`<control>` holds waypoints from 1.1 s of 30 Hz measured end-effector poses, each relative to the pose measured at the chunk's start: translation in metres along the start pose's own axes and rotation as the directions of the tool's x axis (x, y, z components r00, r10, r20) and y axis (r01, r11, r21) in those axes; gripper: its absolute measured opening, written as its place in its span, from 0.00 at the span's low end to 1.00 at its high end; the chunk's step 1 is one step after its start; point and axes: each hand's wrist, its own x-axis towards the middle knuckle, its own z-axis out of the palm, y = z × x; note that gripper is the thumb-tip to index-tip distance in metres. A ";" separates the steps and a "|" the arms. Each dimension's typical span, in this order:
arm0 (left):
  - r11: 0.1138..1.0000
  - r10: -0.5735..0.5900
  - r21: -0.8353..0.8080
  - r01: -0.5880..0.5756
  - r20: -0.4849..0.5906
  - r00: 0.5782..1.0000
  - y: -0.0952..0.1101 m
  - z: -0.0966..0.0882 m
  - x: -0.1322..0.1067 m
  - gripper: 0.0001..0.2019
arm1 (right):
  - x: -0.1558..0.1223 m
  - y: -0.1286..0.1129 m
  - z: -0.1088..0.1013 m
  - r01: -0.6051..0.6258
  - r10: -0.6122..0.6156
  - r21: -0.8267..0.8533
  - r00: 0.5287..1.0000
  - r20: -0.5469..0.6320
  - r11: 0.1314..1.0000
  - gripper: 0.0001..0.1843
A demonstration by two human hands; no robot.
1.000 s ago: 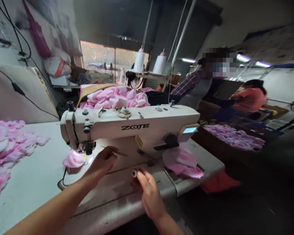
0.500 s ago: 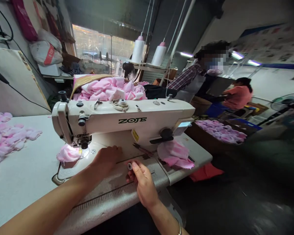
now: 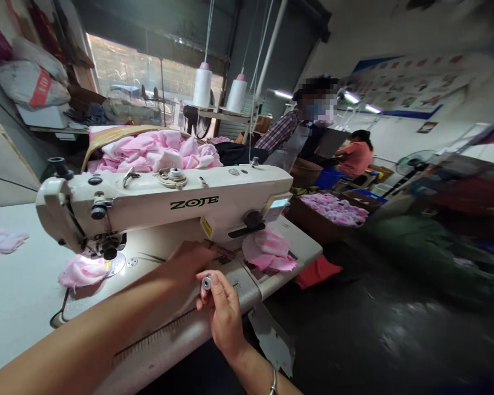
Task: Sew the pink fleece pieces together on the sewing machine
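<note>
A cream ZOJE sewing machine stands on the grey table. My right hand pinches a small silver bobbin between thumb and fingers, just off the table's front edge. My left hand rests on the machine bed in front of the arm, fingers curled down; whether it holds anything is hidden. A pink fabric piece lies under the presser foot, lit by the machine lamp.
More pink pieces lie at the machine's right end, and a pile of pink fabric sits behind it. Two thread cones stand above. Two other people work at the back beside a box of purple pieces.
My right hand has lifted the bobbin off the table edge and drawn it toward me. My left hand has slid right along the bed. The view has swung to the right.
</note>
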 end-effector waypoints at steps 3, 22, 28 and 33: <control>0.998 0.012 0.054 -0.014 0.049 0.999 0.010 0.014 0.024 0.12 | -0.005 0.000 -0.001 0.036 -0.035 -0.028 0.999 0.027 0.999 0.19; 0.917 -0.164 -0.375 0.133 -0.052 0.985 -0.009 -0.012 -0.030 0.13 | -0.005 -0.005 -0.001 -0.010 0.013 -0.040 0.999 0.053 0.999 0.22; 0.351 -0.253 -0.874 0.335 0.256 0.933 -0.022 -0.014 -0.081 0.21 | 0.015 -0.015 -0.004 0.019 -0.013 -0.110 0.998 0.058 0.994 0.21; 0.244 -0.212 -0.936 0.255 0.205 0.955 -0.035 0.001 -0.089 0.23 | 0.050 -0.073 0.005 0.329 -0.290 -0.320 0.943 0.164 0.888 0.19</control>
